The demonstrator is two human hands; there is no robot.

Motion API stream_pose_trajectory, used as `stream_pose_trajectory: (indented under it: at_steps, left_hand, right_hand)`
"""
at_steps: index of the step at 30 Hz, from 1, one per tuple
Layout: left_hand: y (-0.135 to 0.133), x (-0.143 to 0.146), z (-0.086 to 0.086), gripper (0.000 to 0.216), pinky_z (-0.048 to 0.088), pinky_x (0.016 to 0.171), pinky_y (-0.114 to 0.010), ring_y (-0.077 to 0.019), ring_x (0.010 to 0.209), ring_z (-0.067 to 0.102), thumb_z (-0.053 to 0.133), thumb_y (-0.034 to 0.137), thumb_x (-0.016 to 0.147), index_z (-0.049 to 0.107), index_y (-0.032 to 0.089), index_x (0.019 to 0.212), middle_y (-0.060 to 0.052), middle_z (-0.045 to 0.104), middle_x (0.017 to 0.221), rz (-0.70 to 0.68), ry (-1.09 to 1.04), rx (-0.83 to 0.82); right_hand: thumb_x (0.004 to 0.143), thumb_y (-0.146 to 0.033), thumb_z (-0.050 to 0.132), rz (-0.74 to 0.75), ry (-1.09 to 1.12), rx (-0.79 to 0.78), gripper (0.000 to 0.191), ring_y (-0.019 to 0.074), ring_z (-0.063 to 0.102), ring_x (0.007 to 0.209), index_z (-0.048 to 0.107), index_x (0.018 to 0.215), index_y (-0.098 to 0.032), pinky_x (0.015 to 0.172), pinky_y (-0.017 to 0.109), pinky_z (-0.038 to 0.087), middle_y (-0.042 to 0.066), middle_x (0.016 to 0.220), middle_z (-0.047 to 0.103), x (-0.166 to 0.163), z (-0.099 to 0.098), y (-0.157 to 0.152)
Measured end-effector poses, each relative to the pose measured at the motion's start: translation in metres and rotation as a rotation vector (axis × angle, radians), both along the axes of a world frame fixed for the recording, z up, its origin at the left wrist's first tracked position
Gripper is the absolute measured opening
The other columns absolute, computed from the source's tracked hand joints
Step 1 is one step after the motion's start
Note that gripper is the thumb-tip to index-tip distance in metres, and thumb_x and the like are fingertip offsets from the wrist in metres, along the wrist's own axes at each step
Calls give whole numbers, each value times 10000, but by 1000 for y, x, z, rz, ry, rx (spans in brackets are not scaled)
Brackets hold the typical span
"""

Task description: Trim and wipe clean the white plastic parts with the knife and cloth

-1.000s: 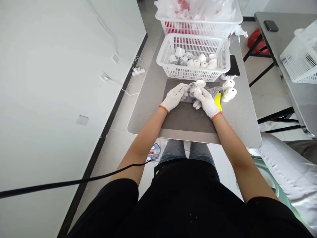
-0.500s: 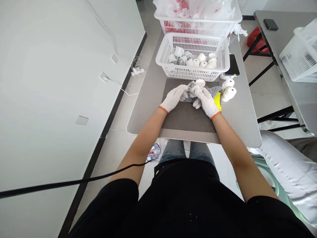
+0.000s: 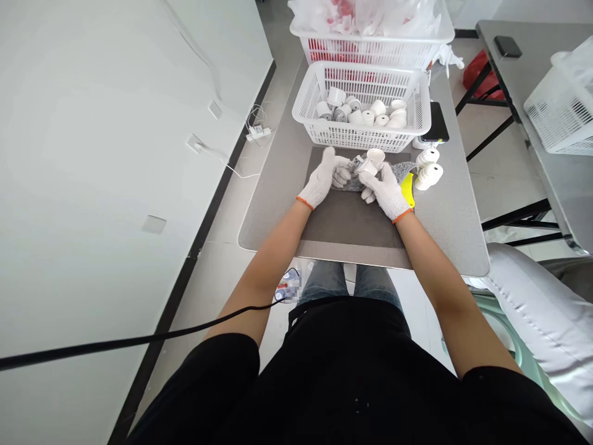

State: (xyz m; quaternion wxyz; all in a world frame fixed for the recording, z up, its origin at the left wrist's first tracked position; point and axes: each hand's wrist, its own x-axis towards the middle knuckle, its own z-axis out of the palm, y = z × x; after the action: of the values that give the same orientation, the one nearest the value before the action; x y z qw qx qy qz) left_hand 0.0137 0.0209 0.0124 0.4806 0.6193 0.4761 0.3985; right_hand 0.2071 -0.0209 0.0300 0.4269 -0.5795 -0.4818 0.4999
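My right hand [image 3: 385, 190], in a white glove with an orange cuff, grips a small white round plastic part with a grey inner piece [image 3: 364, 165]. Just left of it is my gloved left hand [image 3: 325, 177], its thumb raised away from the fingers and the other fingers partly curled. The left fingertips come close to the part; whether they touch it I cannot tell. A white round cap [image 3: 375, 155] sits behind the part. Beneath the hands lies a grey speckled cloth [image 3: 402, 170], with a yellow piece [image 3: 407, 189] by my right wrist.
Beyond the hands stands a white basket [image 3: 319, 128] of white plastic parts, with a bigger basket [image 3: 370, 49] of plastic bags behind. White ribbed pieces [image 3: 428, 175] and a black phone [image 3: 436, 122] are on the right. A black cable [image 3: 185, 332] crosses my left arm.
My left thumb has lifted off the part, and the left hand has drawn slightly left. My right hand keeps hold of the part, which has tilted a little.
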Motion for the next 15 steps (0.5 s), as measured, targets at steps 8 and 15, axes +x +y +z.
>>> stream_pose_trajectory:
  at_steps: [8,15]
  left_hand:
    - [-10,-3,3,750,644,841,-414,-198,761,669,527,922,1052,673,223,821,-55,686,784,-3,-37,81]
    - [-17,-4,11,443,636,971,-399,-201,931,733,654,676,1090,697,243,1007,-39,742,947,6,76,75]
  right_hand:
    - [1056,-408,825,19,-31,8,316,115,641,501,547,1128,-276,417,157,475,-106,601,607,-2,4,-3]
    - [1125,-670,691,61,11,71,431,84,661,548,584,1151,-254,443,199,526,42,1066,811,3,3,-5]
